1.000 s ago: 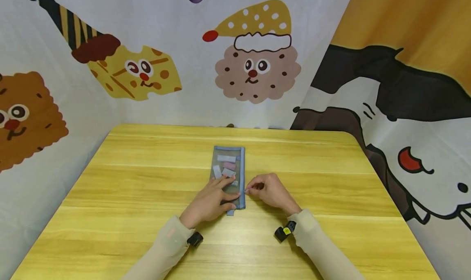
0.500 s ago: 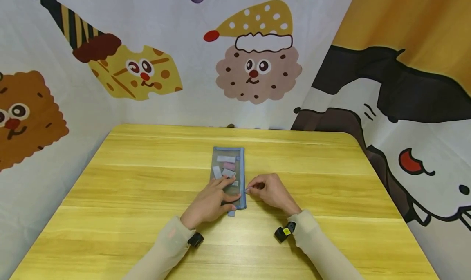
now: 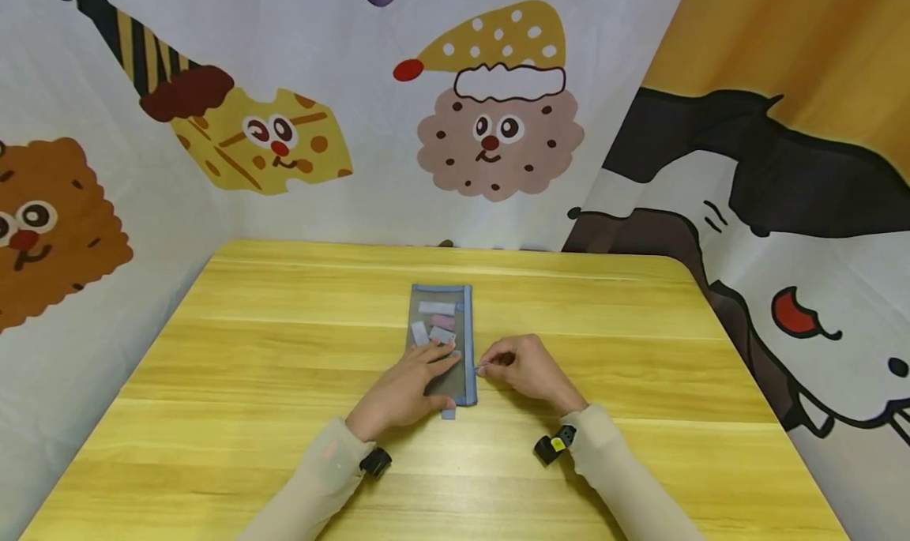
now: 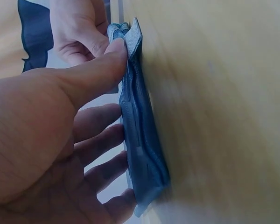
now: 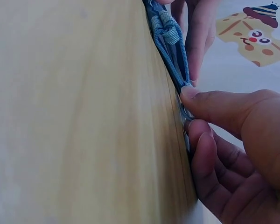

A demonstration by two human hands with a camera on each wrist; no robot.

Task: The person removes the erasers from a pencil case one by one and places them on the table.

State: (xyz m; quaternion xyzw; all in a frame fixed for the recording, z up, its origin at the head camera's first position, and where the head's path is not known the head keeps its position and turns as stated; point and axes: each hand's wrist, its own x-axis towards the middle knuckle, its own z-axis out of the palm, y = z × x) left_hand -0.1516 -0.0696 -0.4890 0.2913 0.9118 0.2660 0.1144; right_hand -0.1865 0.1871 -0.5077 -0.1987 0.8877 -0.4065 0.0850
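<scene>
A see-through mesh pouch [image 3: 449, 379] with blue edging lies flat on the table. Inside it show several pale rectangular pieces [image 3: 437, 307] and a pink one [image 3: 443, 321]. My left hand [image 3: 401, 387] rests on its near part with fingers spread, the thumb near the front corner by a small fabric tab [image 3: 449, 415]. At the pouch's right edge, my right hand [image 3: 529, 369] pinches the zipper pull [image 5: 186, 111] between thumb and index finger. In the right wrist view, the two zipper edges [image 5: 170, 58] stand apart between the pull and the pouch's end.
The wooden table [image 3: 284, 312] extends around the pouch on all sides. Behind it hangs a white curtain [image 3: 384, 146] printed with cartoon food figures. A black camera [image 3: 375, 463] sits on the left wrist and another camera [image 3: 554, 445] on the right.
A finger of my left hand has shifted from the pouch's right edge inward and farther back. My right hand has moved very slightly right, still pinching the zipper pull.
</scene>
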